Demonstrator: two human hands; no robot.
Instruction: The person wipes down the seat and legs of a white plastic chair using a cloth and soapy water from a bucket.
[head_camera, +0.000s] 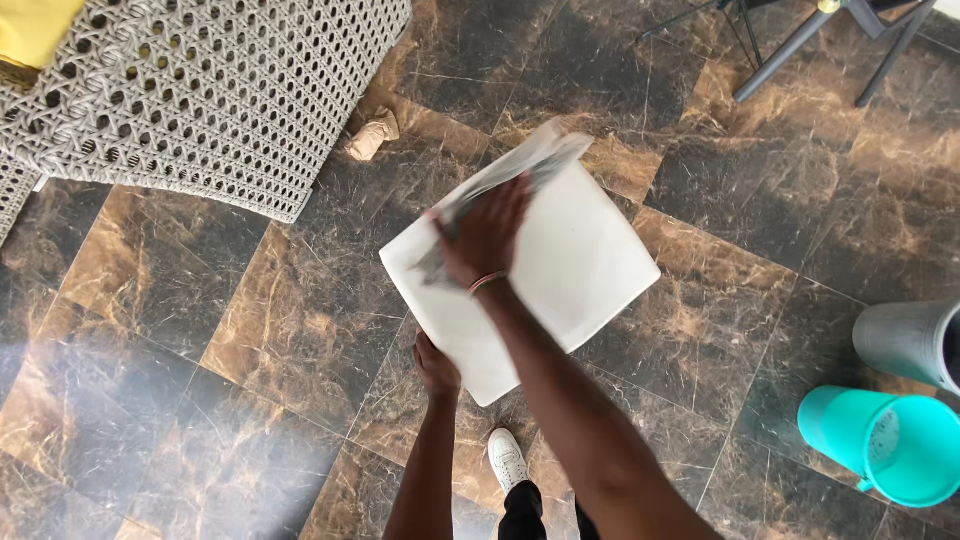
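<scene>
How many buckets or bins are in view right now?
2: a teal bucket at the lower right edge and a grey bin just above it, both cut off by the frame; others may lie outside.

View: a single head-worn camera, so no second view overlapped it.
Direction: it looked almost straight down at the marble floor.
Nearness: about arm's length above the white square stool.
Framing: the stool sat centred, the person's white shoe just below it.
</scene>
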